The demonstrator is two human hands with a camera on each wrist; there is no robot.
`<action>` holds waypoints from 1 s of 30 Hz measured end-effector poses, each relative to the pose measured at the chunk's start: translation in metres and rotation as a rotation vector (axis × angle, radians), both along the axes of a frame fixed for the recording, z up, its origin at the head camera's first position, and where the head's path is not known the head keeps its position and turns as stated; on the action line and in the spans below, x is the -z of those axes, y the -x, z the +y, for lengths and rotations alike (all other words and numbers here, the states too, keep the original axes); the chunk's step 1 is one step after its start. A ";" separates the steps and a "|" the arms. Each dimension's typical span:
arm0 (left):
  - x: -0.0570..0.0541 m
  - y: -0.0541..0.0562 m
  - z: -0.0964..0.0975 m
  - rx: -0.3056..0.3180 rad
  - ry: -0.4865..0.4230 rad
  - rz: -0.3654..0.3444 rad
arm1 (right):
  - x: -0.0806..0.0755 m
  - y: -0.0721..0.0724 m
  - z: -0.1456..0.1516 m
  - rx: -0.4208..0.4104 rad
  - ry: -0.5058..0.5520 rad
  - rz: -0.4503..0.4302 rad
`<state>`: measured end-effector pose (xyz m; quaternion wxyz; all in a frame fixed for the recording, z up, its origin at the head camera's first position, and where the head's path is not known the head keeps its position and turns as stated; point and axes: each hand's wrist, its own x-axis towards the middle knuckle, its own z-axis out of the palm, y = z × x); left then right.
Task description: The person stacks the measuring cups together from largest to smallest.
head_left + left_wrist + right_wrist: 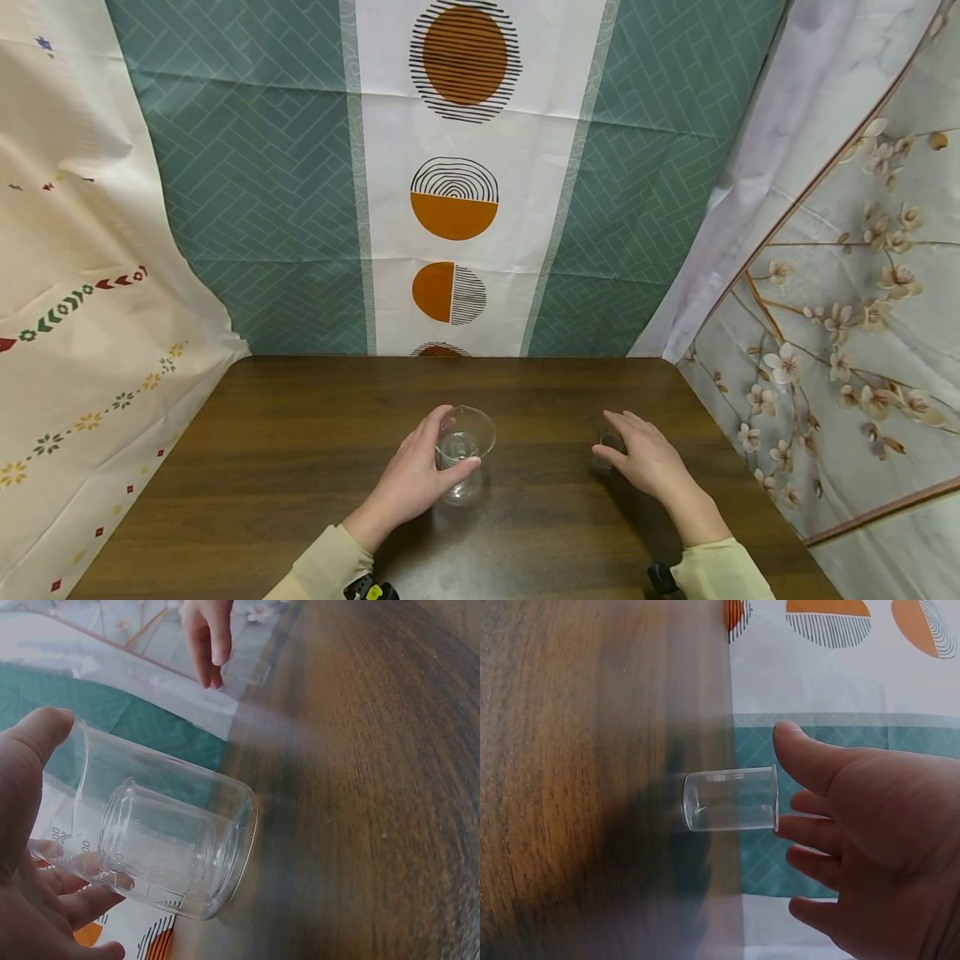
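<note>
My left hand grips a large clear glass beaker near its rim, thumb on one side and fingers on the other. The beaker stands upright on the table, and dark printed volume marks show on its wall. Nested inside it is a smaller glass beaker. Over to the right, my right hand hovers around the top of a third, small glass beaker, also upright. In the right wrist view the thumb stands apart from that rim, while one fingertip is right at it. The fingers there are relaxed.
Everything stands on a dark brown wooden table with rounded far corners. Behind it hangs a green and white cloth with orange circles. A cream patterned cloth borders the left side, and a flowered cloth the right.
</note>
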<state>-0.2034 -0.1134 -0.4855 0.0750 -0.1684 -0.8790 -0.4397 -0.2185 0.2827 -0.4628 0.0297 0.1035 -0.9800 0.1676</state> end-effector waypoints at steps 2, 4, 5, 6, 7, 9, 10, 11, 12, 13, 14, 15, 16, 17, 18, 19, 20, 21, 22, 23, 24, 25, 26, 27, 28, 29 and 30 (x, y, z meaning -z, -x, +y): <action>0.000 0.000 0.000 -0.001 0.002 0.000 | 0.000 0.000 0.000 0.000 -0.005 -0.001; 0.000 0.000 0.000 -0.003 0.004 0.002 | 0.000 0.000 0.001 0.000 -0.008 0.001; 0.000 0.000 0.000 -0.003 0.005 0.002 | 0.000 0.000 0.001 0.003 -0.008 0.000; 0.000 0.001 0.000 -0.003 0.006 0.003 | 0.000 0.000 0.001 0.004 -0.010 -0.002; 0.001 0.001 0.001 -0.004 0.006 0.003 | 0.000 0.000 0.001 0.006 -0.012 -0.002; 0.001 0.001 0.001 -0.004 0.006 0.003 | 0.001 0.000 0.001 0.011 -0.014 -0.004; 0.001 0.000 0.001 -0.005 0.006 0.004 | 0.001 0.000 0.001 0.014 -0.014 -0.006; 0.001 0.000 0.001 -0.005 0.006 0.004 | 0.001 0.000 0.001 0.017 -0.014 -0.008; 0.001 0.000 0.001 -0.005 0.006 0.006 | 0.001 0.000 0.001 0.020 -0.013 -0.009; 0.001 0.000 0.001 -0.005 0.006 0.007 | 0.001 0.000 0.001 0.022 -0.012 -0.010; 0.001 0.000 0.001 -0.005 0.006 0.008 | 0.002 0.000 0.001 0.024 -0.012 -0.010; 0.001 0.000 0.001 -0.005 0.005 0.008 | 0.002 0.000 0.001 0.026 -0.012 -0.010; 0.000 0.000 0.001 -0.006 0.006 0.007 | 0.002 0.000 0.002 0.028 -0.012 -0.011; 0.000 0.000 0.001 -0.006 0.006 0.006 | 0.002 0.000 0.002 0.029 -0.011 -0.011; 0.000 0.000 0.001 -0.006 0.006 0.005 | 0.002 0.000 0.002 0.030 -0.011 -0.012; 0.000 0.000 0.001 -0.006 0.007 0.003 | 0.002 0.000 0.002 0.030 -0.010 -0.011; 0.000 0.000 0.001 -0.006 0.006 0.001 | 0.002 0.000 0.002 0.031 -0.010 -0.011; 0.000 0.000 0.001 -0.005 0.006 0.000 | 0.003 0.000 0.002 0.032 -0.009 -0.011; 0.000 0.000 0.001 -0.005 0.006 0.001 | 0.003 0.000 0.002 0.032 -0.008 -0.011; 0.000 0.000 0.001 -0.005 0.006 0.001 | 0.003 0.000 0.002 0.033 -0.009 -0.011; 0.000 0.000 0.001 -0.005 0.006 0.003 | 0.003 0.000 0.002 0.034 -0.009 -0.012; 0.000 0.000 0.001 -0.005 0.005 0.003 | 0.003 0.000 0.002 0.037 -0.010 -0.014; 0.000 0.000 0.001 -0.005 0.004 0.004 | 0.003 0.000 0.002 0.039 -0.011 -0.016; 0.001 0.000 0.001 -0.004 0.004 0.004 | 0.003 0.001 0.002 0.041 -0.012 -0.018; 0.001 0.000 0.001 -0.004 0.003 0.004 | 0.003 0.001 0.002 0.043 -0.013 -0.021; 0.001 0.001 0.001 -0.005 0.002 0.004 | 0.003 0.001 0.002 0.044 -0.015 -0.023; 0.001 0.001 0.001 -0.004 0.001 0.003 | 0.004 0.001 0.002 0.046 -0.016 -0.026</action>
